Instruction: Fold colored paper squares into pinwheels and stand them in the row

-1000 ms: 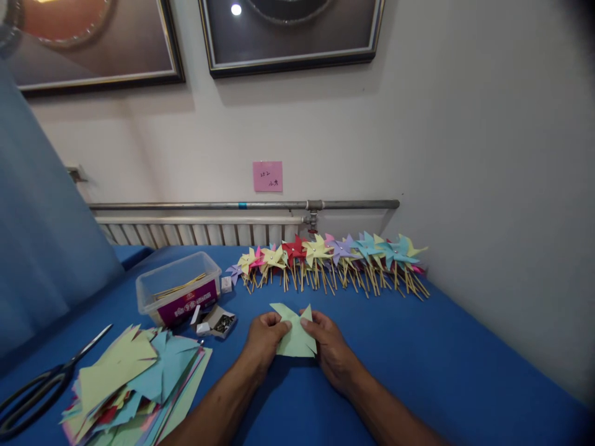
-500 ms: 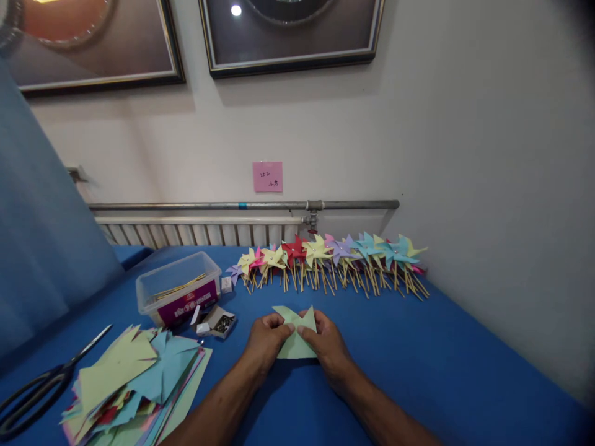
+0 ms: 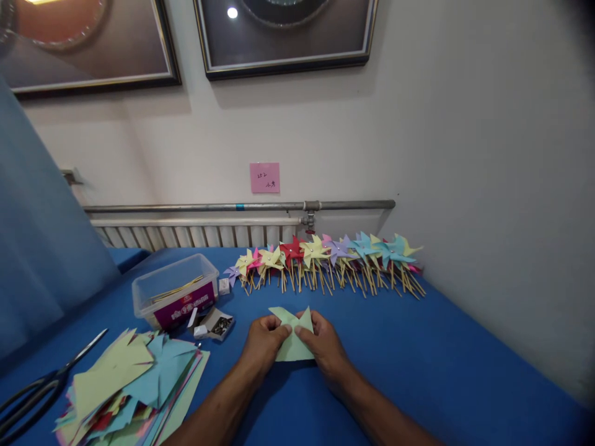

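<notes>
A pale green paper square (image 3: 295, 349), with cuts and corners folded up, is held between my two hands above the blue table. My left hand (image 3: 266, 342) pinches its left side, thumb on top near the middle. From the other side, my right hand (image 3: 324, 344) grips it the same way, the thumb close to the left one. Two pointed flaps stick up at the far edge of the paper. The fingers beneath the paper are mostly hidden.
Finished paper pinwheels (image 3: 316, 249) on sticks lie in a row at the back. To the left are a plastic box (image 3: 175, 297) of sticks, a small opened box (image 3: 220, 324) of metal pins, a stack of cut coloured paper (image 3: 111, 378) and black-handled scissors (image 3: 51, 384).
The view has shifted slightly, so everything sits a little further left. Both hands keep their hold on the green paper, with hardly any movement.
</notes>
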Motion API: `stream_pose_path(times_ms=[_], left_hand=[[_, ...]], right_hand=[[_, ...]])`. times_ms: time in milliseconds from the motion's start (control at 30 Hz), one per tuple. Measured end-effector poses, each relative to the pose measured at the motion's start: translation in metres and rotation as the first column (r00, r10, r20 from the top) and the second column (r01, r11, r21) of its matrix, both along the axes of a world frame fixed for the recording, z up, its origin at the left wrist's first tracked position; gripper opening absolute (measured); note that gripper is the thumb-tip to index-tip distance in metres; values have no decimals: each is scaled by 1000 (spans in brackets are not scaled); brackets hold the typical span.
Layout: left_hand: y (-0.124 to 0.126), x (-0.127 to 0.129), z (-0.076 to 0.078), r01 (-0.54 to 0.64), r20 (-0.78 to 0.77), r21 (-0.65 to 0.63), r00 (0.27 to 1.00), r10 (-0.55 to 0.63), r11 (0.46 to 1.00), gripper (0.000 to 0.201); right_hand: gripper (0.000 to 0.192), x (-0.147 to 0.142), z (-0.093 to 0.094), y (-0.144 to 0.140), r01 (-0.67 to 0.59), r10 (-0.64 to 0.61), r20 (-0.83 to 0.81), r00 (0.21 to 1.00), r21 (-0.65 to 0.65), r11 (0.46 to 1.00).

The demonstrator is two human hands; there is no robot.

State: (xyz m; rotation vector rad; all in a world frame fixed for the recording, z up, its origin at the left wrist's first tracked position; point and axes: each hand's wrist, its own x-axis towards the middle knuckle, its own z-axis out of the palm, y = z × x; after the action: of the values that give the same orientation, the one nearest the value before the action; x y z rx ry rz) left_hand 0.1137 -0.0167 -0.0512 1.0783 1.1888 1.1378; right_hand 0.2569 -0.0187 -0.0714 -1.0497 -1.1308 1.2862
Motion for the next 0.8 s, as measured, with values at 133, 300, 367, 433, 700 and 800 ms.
stream_pose_path(times_ms=[133, 300, 367, 433, 700, 800], left_hand=[[-1, 1, 2, 3, 4, 1, 1000, -3, 1000, 36], [0, 1, 2, 4, 27, -15, 1000, -4, 1000, 39], [0, 2, 1, 9, 61, -27, 998, -8, 1000, 38], [0, 2, 2, 17, 85, -42, 996, -13, 999, 39], [-2, 1, 6, -21, 46, -27, 999, 22, 999, 38], [-2, 0, 4, -24, 103, -74, 994, 32, 997, 37]], right_hand=[[45, -2, -4, 2, 23, -23, -8, 1000, -19, 1000], [39, -1, -1, 2, 41, -41, -28, 999, -21, 999], [38, -1, 0, 2, 50, -50, -31, 998, -8, 999], [38, -1, -2, 3, 59, -59, -29, 998, 2, 998], [37, 0, 0, 2, 31, -31, -10, 999, 7, 999], [39, -1, 2, -1, -17, 18, -25, 1000, 9, 1000]])
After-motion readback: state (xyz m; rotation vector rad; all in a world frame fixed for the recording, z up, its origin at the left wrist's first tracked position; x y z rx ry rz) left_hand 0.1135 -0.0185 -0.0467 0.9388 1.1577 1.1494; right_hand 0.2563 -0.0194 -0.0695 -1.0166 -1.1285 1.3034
